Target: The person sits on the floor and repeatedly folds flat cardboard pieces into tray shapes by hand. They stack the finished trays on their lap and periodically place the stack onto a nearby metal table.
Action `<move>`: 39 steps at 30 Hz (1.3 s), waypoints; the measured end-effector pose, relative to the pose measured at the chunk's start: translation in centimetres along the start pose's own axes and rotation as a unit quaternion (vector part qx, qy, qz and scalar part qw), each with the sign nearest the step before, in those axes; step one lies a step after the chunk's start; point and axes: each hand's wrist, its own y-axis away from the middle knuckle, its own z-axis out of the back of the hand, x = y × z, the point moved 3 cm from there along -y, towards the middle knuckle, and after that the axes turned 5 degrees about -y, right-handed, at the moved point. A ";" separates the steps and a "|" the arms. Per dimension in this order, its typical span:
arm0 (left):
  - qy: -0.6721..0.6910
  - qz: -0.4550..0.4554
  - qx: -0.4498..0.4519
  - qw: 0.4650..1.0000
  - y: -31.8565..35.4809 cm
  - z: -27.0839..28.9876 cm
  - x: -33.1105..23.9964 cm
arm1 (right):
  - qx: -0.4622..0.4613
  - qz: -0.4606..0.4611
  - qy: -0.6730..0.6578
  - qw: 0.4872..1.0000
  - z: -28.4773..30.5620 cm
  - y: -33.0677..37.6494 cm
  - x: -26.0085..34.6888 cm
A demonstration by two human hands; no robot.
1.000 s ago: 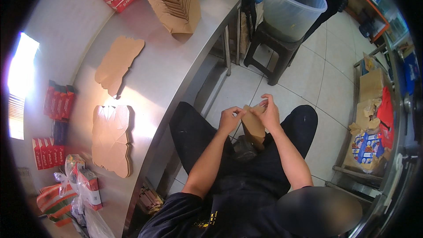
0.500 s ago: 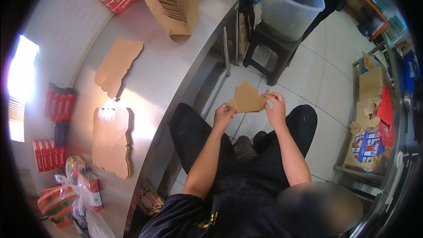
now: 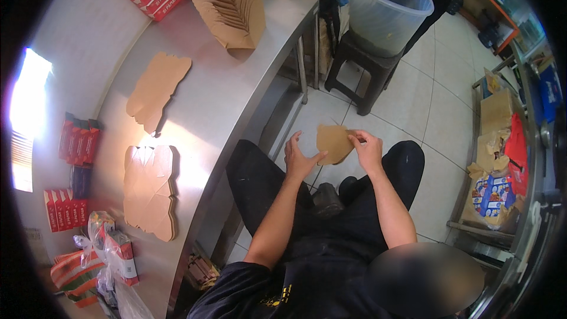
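Between the knees, over the tiled floor (image 3: 407, 100), the seated person holds a brown card (image 3: 334, 143) in both hands. Half a second ago the card was raised and spread more flat; now it sits lower and looks partly folded, so I judge that the folding of this piece is in progress. The left hand (image 3: 300, 158) has its fingers open and touches the card's left edge with the palm side; the right hand (image 3: 367, 149) pinches the right edge, fingers closed on it. On the steel table (image 3: 236, 100) at the left, flat cards (image 3: 149, 189) lie unchanged, and a stack (image 3: 227, 0) stands further. Beyond, another person stirs a bucket (image 3: 387, 9).
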 end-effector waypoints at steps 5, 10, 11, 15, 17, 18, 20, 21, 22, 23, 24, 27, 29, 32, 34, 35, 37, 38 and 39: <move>0.385 0.165 0.331 0.846 0.2 -2.6 1.3 | 0.057 -0.038 -0.073 0.995 -1.1 0.2 -0.2; 0.428 0.161 0.301 0.837 1.6 -4.0 0.3 | 0.079 0.031 -0.011 0.996 -2.0 0.8 0.4; 0.419 0.156 0.288 0.847 1.7 -4.3 0.4 | 0.073 0.068 -0.007 0.995 -2.1 1.0 0.4; 0.426 0.184 0.226 0.857 1.8 -4.8 1.3 | 0.091 0.139 0.001 0.986 -3.1 1.4 2.1; 0.410 0.179 0.213 0.869 1.7 -4.5 1.2 | 0.111 0.114 -0.015 0.987 -3.0 1.4 2.2; 0.420 0.176 0.216 0.864 1.7 -4.4 1.0 | 0.118 0.093 -0.035 0.988 -3.0 1.3 1.7; 0.440 0.170 0.218 0.854 1.7 -4.4 0.9 | 0.122 0.066 -0.053 0.989 -3.2 1.2 1.3; 0.437 0.170 0.219 0.855 1.7 -4.4 0.9 | 0.119 0.061 -0.051 0.990 -3.3 1.4 1.1; 0.435 0.170 0.222 0.856 1.7 -4.4 0.8 | 0.116 0.055 -0.049 0.991 -3.3 1.5 0.8; 0.433 0.170 0.224 0.856 1.7 -4.5 0.6 | 0.101 0.033 -0.088 0.990 -3.5 1.5 0.4; 0.446 0.180 0.230 0.846 1.8 -4.5 0.5 | 0.085 0.012 -0.128 0.988 -3.8 1.5 -0.1; 0.482 0.198 0.244 0.818 1.8 -4.6 0.2 | 0.077 -0.063 -0.227 0.969 -4.1 1.3 -2.3; 0.505 0.202 0.245 0.802 2.0 -4.6 0.3 | 0.095 -0.097 -0.266 0.954 -4.0 1.1 -2.7; 0.519 0.214 0.263 0.785 2.0 -4.5 0.6 | 0.126 -0.118 -0.289 0.942 -3.9 0.8 -3.1; 0.529 0.217 0.262 0.778 2.1 -4.3 0.4 | 0.141 -0.125 -0.300 0.935 -3.8 0.7 -3.3; 0.533 0.219 0.262 0.774 2.2 -4.2 0.3 | 0.144 -0.124 -0.306 0.933 -3.9 0.8 -3.3; 0.536 0.231 0.262 0.769 2.1 -3.9 0.3 | 0.151 -0.121 -0.317 0.929 -3.8 0.8 -3.2; 0.537 0.237 0.262 0.766 2.1 -3.8 0.3 | 0.149 -0.121 -0.316 0.929 -3.8 0.8 -3.0; 0.537 0.236 0.263 0.766 2.1 -3.7 0.3 | 0.147 -0.120 -0.316 0.930 -3.8 0.8 -2.9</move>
